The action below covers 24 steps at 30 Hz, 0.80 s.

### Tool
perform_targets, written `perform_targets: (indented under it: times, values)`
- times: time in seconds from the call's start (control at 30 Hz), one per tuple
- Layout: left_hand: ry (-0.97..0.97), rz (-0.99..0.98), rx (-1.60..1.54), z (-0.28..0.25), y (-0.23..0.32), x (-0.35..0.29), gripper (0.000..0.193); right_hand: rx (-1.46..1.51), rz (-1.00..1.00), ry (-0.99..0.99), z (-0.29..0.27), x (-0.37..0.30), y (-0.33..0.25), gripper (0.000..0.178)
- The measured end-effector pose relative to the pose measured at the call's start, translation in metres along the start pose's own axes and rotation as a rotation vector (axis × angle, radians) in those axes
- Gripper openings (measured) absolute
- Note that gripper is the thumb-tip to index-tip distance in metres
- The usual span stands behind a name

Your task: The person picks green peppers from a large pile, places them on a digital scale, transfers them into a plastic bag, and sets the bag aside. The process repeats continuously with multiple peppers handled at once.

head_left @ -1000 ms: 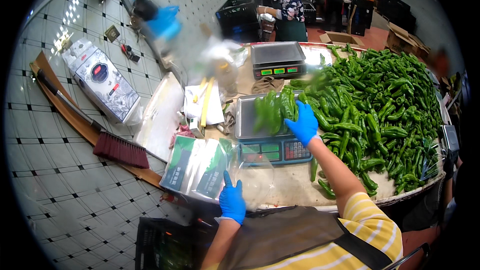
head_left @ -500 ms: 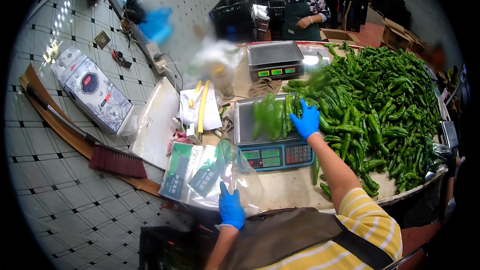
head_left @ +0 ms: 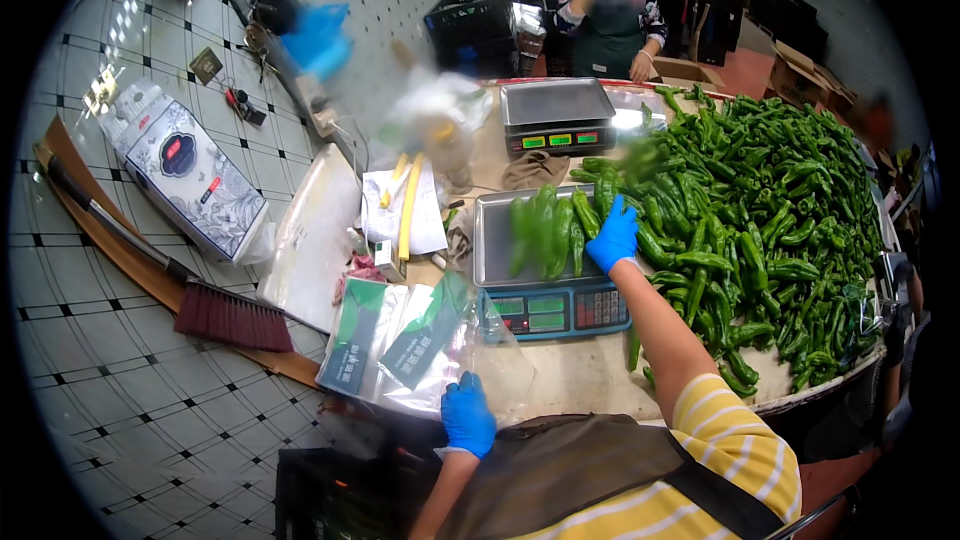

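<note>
My right hand point(head_left: 613, 233), in a blue glove, rests on green peppers point(head_left: 548, 228) lying on the steel pan of a digital scale point(head_left: 548, 308). My left hand point(head_left: 468, 416), also gloved in blue, holds a clear plastic bag point(head_left: 490, 348) at the table's near edge, beside a stack of clear bags with green printed labels point(head_left: 385, 345). A large heap of green peppers point(head_left: 770, 220) covers the table to the right of the scale.
A second scale point(head_left: 556, 115) stands farther back, with a person in an apron point(head_left: 610, 25) behind it. A broom point(head_left: 200, 295) and a patterned box point(head_left: 190, 185) lie on the tiled floor at left. Papers and a white board point(head_left: 315, 230) sit left of the scale. A black crate point(head_left: 330, 495) is below.
My right hand has brought peppers from the heap onto the scale pan. My left hand has moved right along the table edge and lifted a clear bag from the stack.
</note>
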<state>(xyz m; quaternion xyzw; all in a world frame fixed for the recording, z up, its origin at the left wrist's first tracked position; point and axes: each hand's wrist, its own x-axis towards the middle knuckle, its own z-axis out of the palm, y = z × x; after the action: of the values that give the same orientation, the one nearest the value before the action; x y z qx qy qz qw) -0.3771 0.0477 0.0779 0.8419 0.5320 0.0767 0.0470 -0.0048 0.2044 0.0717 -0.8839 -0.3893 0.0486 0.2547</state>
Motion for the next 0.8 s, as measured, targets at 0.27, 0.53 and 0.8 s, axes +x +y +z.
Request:
perform_targets:
  times: [0.27, 0.53, 0.8]
  values:
    - [0.112, -0.006, 0.019, 0.005, -0.006, -0.012, 0.051, -0.193, -0.086, -0.068, -0.029, 0.011, 0.004, 0.105]
    - [0.050, -0.056, 0.102, -0.012, 0.002, -0.015, 0.048, 0.139, -0.208, -0.053, -0.028, 0.057, 0.052, 0.091]
    - [0.029, -0.032, 0.158, -0.001, 0.013, -0.009, 0.057, 0.732, -0.648, -0.308, -0.120, -0.070, 0.045, 0.090]
